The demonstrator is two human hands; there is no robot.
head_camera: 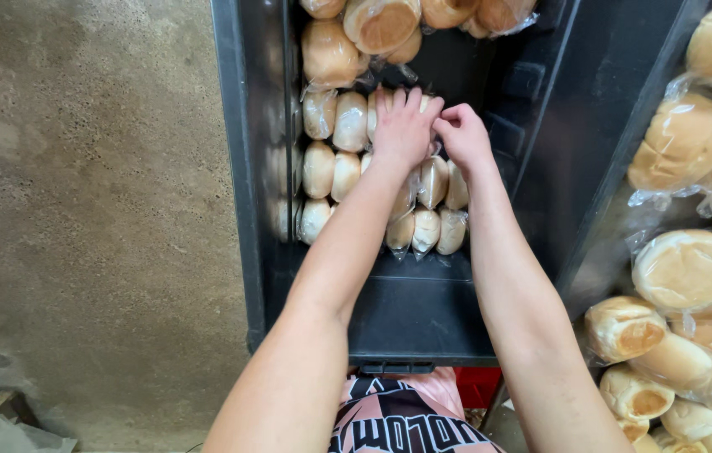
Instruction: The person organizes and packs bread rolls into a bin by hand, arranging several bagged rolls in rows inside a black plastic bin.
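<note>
A black plastic crate stands in front of me, holding rows of bagged bread rolls packed upright along its bottom. My left hand lies flat on a bagged pack of rolls in the middle of the crate, fingers spread over it. My right hand sits just to its right, fingers curled and pinching the clear plastic of that same pack. More bagged rolls lie loose at the crate's far end.
A heap of bagged rolls fills a second container on the right. Bare concrete floor spreads to the left of the crate. A red object shows below the crate's near edge.
</note>
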